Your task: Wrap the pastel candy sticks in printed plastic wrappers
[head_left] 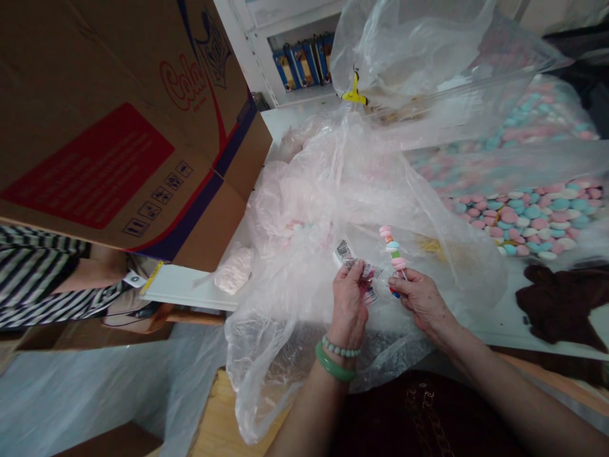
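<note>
My left hand [351, 293], with a green bangle and a beaded bracelet at the wrist, pinches small printed plastic wrappers [343, 251]. To its right, my right hand [419, 297] grips the lower end of a candy skewer [392, 249] of pink, white, blue and green pieces, held upright. A small blue and red bit shows below the right fingertips. Both hands are over a large clear plastic bag [295, 285] spread across the white table. Pink and white contents show faintly through the plastic.
A big cardboard box [190, 127] stands at the left, with a seated person in stripes [57, 279] behind it. Bags of pastel candies [537, 216] lie right, near a dark cloth [556, 304]. A yellow clip [354, 92] and a small white bag [234, 270] are also there.
</note>
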`<act>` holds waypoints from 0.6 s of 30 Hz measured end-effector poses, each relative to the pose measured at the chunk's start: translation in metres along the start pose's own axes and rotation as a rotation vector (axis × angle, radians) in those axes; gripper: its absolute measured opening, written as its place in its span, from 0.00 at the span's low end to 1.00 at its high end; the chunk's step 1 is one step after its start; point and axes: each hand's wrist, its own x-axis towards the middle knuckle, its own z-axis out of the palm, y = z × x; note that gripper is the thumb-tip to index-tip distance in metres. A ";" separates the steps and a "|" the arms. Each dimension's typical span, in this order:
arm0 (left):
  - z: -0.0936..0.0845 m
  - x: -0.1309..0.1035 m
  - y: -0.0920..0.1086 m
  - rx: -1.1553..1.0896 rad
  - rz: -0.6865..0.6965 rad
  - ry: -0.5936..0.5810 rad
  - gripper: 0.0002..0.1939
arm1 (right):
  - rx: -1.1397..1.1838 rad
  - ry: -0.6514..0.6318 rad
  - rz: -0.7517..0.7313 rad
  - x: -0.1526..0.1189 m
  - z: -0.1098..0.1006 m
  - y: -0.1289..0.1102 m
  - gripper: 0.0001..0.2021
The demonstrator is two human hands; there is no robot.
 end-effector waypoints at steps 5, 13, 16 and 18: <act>0.000 0.005 0.004 -0.037 0.039 0.043 0.12 | -0.009 -0.015 -0.005 -0.002 0.004 0.002 0.13; 0.000 0.008 0.011 -0.004 0.077 0.192 0.17 | -0.063 -0.041 -0.038 0.000 0.004 0.005 0.13; -0.002 0.005 0.006 0.092 -0.079 0.131 0.21 | -0.099 -0.007 -0.107 0.006 0.000 0.007 0.11; -0.003 -0.001 0.000 0.160 -0.187 0.048 0.22 | -0.148 0.011 -0.159 0.009 -0.002 0.009 0.09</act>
